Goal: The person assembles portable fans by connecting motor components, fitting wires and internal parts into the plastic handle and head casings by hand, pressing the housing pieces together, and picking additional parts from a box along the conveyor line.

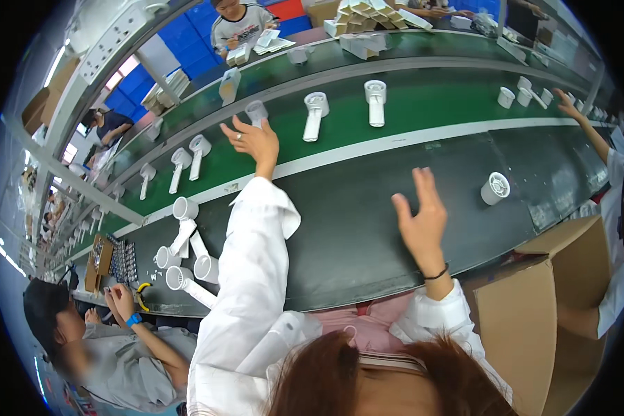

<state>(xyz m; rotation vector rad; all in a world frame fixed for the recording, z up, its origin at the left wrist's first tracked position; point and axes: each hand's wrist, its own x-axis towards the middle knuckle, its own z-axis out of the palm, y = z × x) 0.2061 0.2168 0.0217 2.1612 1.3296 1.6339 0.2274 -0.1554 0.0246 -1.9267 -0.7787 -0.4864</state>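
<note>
My left hand (253, 144) reaches out over the green conveyor belt with its fingers spread. Just beyond the fingertips is a white handheld fan shell (256, 111), partly hidden by the hand; whether they touch I cannot tell. Above the dark bench my right hand (424, 220) is open, fingers stretched out and nothing in it. To its right a white round fan head (495, 188) stands on the bench. Two more fan shells, one (315, 114) nearer my left hand and another (376, 104) farther right, lie on the belt with handles toward me.
Left of my left arm, several fan shells (206, 269) lie piled on the bench (340, 243). An open cardboard box (516, 312) stands at my right. A co-worker (111, 333) sits at left near a parts box (99, 263); another's hand (568, 104) reaches over the belt (437, 114) at right.
</note>
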